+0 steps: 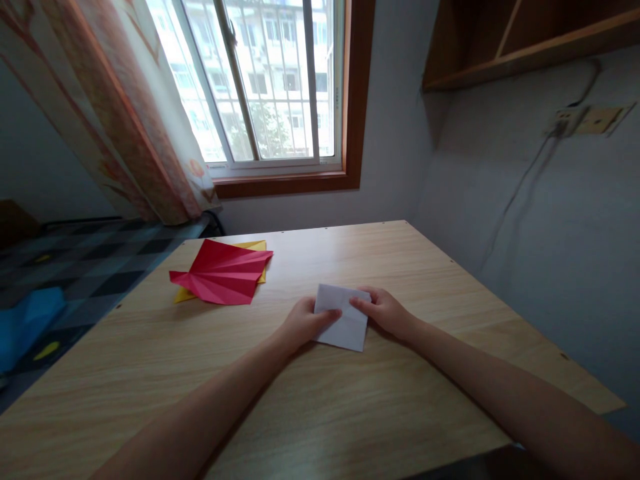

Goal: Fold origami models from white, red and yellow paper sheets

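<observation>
A folded sheet of white paper point(345, 325) lies on the wooden table point(320, 407), a little past its middle. My left hand point(304, 322) presses on the paper's left edge with thumb and fingers. From the other side, my right hand point(385, 311) rests its fingertips on the upper right part of the sheet. Both hands hold the paper flat against the tabletop.
A creased red paper point(223, 273) lies over a yellow paper point(255, 248) at the table's far left. Behind are a window point(260, 80) and a patterned curtain point(125, 113). A bed with a checked cover point(75, 267) stands left; a wooden shelf point(525, 40) hangs upper right.
</observation>
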### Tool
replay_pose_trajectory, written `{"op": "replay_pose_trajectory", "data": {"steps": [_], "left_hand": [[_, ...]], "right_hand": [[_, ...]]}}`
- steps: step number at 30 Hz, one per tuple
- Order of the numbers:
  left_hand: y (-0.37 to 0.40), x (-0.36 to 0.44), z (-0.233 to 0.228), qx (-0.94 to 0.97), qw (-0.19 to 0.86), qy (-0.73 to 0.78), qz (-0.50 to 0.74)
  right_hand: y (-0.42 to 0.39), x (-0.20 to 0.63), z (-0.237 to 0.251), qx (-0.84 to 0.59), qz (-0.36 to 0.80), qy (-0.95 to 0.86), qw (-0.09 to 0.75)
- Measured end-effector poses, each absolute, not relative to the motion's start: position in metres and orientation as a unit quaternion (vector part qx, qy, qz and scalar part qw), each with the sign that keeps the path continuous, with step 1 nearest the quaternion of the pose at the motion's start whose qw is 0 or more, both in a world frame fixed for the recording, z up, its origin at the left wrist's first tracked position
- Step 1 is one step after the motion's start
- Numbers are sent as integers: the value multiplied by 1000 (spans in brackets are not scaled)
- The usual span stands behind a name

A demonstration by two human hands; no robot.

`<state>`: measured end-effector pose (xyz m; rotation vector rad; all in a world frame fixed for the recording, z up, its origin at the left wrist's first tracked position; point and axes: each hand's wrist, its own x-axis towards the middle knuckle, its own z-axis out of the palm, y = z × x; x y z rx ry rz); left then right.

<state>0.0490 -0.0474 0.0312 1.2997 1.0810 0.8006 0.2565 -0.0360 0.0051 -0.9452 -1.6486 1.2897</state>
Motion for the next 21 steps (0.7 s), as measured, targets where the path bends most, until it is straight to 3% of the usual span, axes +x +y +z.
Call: {"op": "replay_pose_trajectory", "data": {"steps": [11, 21], "left_hand": [[-44, 47, 25, 529, 590, 468, 392], [-45, 48, 27, 479, 626, 453, 416]], "right_hand": [[-35, 256, -2, -349, 583, -623, 388], [-38, 255, 3, -372, 538, -651, 385]]}}
